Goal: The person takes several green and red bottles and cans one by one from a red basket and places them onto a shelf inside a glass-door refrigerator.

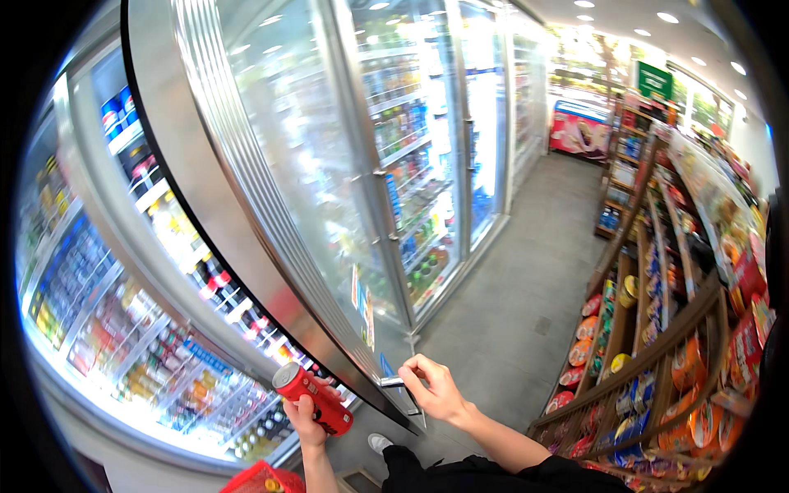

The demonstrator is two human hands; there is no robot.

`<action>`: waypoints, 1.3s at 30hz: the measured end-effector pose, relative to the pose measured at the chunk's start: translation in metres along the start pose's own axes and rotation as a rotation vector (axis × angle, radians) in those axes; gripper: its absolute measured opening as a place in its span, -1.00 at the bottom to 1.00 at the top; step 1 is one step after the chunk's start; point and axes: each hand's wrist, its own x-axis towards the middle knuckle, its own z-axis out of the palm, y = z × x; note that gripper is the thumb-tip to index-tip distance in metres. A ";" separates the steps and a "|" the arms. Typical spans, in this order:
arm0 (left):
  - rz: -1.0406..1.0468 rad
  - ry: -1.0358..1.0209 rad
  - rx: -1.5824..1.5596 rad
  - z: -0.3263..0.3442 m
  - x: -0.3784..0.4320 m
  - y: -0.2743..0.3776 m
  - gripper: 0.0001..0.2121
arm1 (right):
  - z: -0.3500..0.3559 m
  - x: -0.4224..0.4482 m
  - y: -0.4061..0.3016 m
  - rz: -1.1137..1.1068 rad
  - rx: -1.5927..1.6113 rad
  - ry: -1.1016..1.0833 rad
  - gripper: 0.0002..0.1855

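Observation:
My left hand is wrapped around a tall red drink can, which tilts with its lid up and to the left. The can's tab end faces me and looks sealed. My right hand has its fingers curled at the metal handle of a glass cooler door. That door stands swung out, its steel edge frame running between my two hands. To its left, lit cooler shelves with cans and bottles show through the opening. Part of the handle is hidden behind my right fingers.
A red plastic basket is at the bottom edge, beside my left forearm. More glass-door coolers line the aisle. Brown racks of packaged noodles and snacks stand on the right. Grey floor runs between, towards a pink chest freezer.

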 end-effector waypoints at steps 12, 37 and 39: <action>0.194 0.463 0.171 -0.069 -0.011 0.009 -0.68 | 0.133 0.070 0.036 -0.114 0.117 -0.602 -0.69; 0.438 0.751 0.453 -0.174 0.120 0.001 -0.61 | 0.303 0.207 0.088 0.126 0.192 -0.722 -0.71; 0.437 0.725 0.365 -0.174 0.124 -0.010 -0.54 | 0.303 0.219 0.090 0.166 0.206 -0.715 -0.71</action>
